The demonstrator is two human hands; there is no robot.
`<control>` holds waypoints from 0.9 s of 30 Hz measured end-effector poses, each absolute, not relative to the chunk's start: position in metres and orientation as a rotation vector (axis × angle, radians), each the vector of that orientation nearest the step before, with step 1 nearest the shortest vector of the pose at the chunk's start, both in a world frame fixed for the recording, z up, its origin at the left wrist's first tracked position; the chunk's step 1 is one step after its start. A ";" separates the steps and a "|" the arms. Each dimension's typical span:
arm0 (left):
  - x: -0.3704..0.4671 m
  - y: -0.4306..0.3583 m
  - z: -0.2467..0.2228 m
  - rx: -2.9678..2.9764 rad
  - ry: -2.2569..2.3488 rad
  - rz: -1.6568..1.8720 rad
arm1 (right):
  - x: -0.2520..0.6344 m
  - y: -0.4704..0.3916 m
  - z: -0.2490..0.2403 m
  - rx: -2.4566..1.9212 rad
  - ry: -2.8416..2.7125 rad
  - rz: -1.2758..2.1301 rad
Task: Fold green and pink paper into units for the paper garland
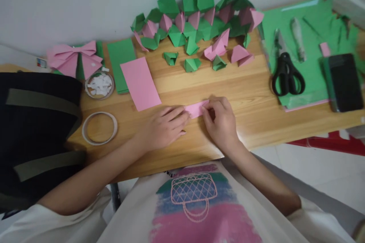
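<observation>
A narrow pink paper strip [196,109] lies on the wooden table [176,87] between my hands. My left hand [168,127] rests with its fingers stretched out, their tips on the strip's left end. The strip's right end is pinched between thumb and fingers of my right hand [221,121]. Up and to the left, a flat pink sheet [141,83] partly overlaps a stack of green paper [122,64]. Folded green and pink pieces form a long row [194,26] by the wall, with several loose folded pieces [192,64] in front.
Black scissors [288,79] and a dark phone [345,83] lie on green sheets [313,72] at right. At left are a tape ring [99,128], a dish of white scraps [99,84], a pink bow [75,59] and a black bag [34,121].
</observation>
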State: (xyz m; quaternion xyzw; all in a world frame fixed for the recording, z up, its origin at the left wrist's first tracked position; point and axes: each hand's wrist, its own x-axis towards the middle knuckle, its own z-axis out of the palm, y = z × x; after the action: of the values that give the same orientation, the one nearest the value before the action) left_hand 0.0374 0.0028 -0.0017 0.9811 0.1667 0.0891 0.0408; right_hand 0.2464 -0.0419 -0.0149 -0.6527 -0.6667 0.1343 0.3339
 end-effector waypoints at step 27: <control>0.022 0.005 -0.002 2.904 0.458 0.197 | 0.251 -0.087 -0.006 -1.634 -2.479 0.129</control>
State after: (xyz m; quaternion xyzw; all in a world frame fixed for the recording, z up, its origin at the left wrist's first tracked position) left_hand 0.0222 0.0053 -0.0015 0.9809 0.1547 0.0666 0.0975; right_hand 0.2515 -0.0869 -0.0060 -0.5477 -0.8312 0.0432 0.0848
